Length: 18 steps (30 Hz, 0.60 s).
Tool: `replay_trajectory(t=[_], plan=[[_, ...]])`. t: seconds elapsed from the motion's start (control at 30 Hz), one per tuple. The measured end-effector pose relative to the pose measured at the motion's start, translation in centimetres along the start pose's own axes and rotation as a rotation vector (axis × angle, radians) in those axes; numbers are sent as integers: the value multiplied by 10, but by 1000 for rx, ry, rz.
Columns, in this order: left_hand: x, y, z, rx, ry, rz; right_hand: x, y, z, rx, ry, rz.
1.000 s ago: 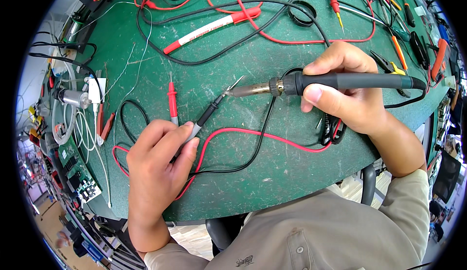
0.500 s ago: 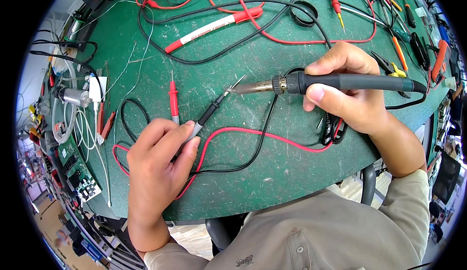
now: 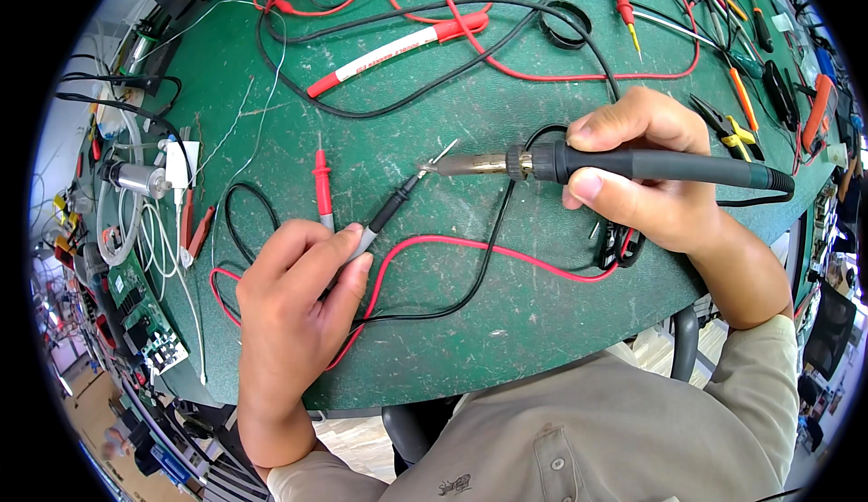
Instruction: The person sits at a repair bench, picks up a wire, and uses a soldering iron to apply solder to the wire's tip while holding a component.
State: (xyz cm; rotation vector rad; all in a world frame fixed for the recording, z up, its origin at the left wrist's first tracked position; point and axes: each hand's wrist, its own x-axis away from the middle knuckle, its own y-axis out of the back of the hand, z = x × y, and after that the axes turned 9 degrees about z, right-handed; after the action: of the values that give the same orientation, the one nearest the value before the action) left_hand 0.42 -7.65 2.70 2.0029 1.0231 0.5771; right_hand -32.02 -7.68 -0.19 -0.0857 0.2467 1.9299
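Note:
My left hand pinches the grey part of a black test probe, its metal tip slanting up and to the right. In my right hand is a soldering iron, held level by its dark handle between thumb and fingers. The iron's hot end meets the probe's metal tip near its middle; the exact contact is too small to make out. A red test probe lies on the green mat, just beyond my left hand. Red and black leads run across the mat below the iron.
A red-and-white marker lies among looped cables at the far side, with a black ring beside it. Pliers and other hand tools lie at the right. A circuit board and a small metal motor-like cylinder are at the left.
The soldering iron has shifted very slightly, its rear end a little lower, with my right hand. My left hand and the black probe look unmoved.

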Motion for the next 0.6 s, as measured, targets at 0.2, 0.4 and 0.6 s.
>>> replay_trajectory(t=[0.2,0.4,0.6], plan=[[0,-1,1,1,-1,-5,1,2,-7,61,124,32],[0,0,1,3,-8,-5,0,9,0,257,268,205],[0,0,0,7,0,-1,-1,4,1,294,384,191]])
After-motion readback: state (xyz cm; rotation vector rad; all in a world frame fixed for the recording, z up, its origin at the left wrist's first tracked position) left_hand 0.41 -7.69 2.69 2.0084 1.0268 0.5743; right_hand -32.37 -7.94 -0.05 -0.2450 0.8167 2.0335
